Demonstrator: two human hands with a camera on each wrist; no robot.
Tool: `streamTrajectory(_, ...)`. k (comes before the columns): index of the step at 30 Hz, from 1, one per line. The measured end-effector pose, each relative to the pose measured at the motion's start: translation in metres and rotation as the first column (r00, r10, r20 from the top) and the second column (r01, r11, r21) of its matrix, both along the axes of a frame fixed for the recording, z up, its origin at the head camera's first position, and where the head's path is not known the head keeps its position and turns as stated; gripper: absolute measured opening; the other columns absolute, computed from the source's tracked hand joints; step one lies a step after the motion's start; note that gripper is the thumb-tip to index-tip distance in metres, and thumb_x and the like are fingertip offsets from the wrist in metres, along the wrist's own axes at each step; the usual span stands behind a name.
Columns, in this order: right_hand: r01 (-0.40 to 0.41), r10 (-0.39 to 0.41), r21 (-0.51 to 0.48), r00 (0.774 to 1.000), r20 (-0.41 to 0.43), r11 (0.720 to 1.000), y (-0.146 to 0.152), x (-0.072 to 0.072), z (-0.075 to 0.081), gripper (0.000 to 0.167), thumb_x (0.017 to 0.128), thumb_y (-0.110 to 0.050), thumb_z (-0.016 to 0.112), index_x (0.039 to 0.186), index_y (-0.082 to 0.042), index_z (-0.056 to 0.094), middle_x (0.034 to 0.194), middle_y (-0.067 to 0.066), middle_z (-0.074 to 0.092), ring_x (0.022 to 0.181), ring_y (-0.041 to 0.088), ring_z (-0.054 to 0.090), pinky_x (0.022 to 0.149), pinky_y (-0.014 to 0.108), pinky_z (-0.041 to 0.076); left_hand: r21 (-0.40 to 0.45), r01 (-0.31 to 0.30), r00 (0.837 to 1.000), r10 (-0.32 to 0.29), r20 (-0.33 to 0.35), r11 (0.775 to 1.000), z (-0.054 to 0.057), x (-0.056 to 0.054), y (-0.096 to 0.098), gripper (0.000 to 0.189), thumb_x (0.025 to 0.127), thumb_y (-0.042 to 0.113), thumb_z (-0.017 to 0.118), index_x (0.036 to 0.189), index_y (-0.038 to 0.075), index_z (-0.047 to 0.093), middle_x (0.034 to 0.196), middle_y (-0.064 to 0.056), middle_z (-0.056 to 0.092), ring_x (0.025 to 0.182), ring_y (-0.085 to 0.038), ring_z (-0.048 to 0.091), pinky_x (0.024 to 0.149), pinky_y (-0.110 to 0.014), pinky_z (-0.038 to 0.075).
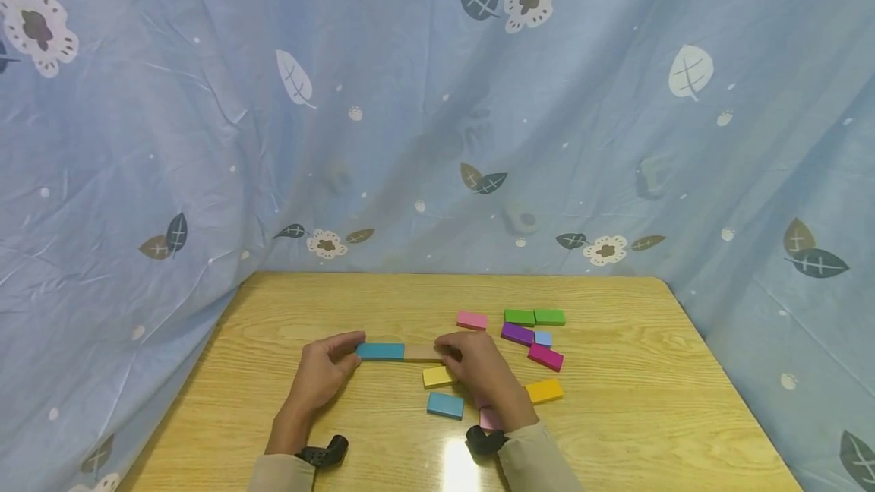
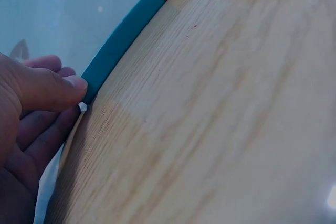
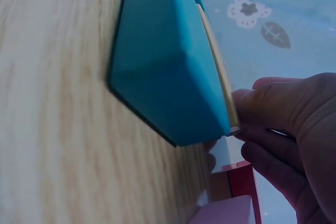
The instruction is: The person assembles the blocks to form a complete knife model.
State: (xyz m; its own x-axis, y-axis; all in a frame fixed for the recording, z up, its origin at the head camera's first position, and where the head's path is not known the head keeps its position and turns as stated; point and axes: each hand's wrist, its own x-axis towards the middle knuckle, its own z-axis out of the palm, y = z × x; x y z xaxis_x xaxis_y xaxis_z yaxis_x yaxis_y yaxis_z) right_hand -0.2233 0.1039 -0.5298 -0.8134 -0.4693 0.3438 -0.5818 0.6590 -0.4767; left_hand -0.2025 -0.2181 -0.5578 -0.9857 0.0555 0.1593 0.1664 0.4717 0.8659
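Two in line: blue block (image 1: 380,351) and tan block (image 1: 418,353)

Both lie end to end, touching, on the tabletop (image 1: 369,439). Left hand (image 1: 320,372) is partly closed, thumb and fingers pinching the blue block's outer end. Right hand (image 1: 481,365) likewise pinches the tan block's outer end. Yellow block (image 1: 437,377) lies just in front of the tan one.

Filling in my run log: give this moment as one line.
left hand: grips far blue block | right hand: grips tan block | both blocks: end to end | surface: table
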Motion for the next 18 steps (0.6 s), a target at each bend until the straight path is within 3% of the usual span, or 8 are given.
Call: streamTrajectory(18, -0.014, 0.015, -0.013, 0.999, 0.033, 1.0, -0.0012, -0.0001, 0.0033, 0.02, 0.096, -0.003, 0.082, 0.114, -0.009, 0.085, 0.11, 0.003, 0.084, 0.092, 0.013, 0.074, 0.087, 0.034, 0.068, 0.005, -0.001, 1.0, 0.001, -0.017, 1.0, -0.0032, -0.0005, -0.0016, 0.044, 0.097, -0.004, 0.078, 0.139, 0.009, 0.076, 0.136, -0.008, 0.078, 0.131, -0.031, 0.073, 0.113, -0.048, 0.058)
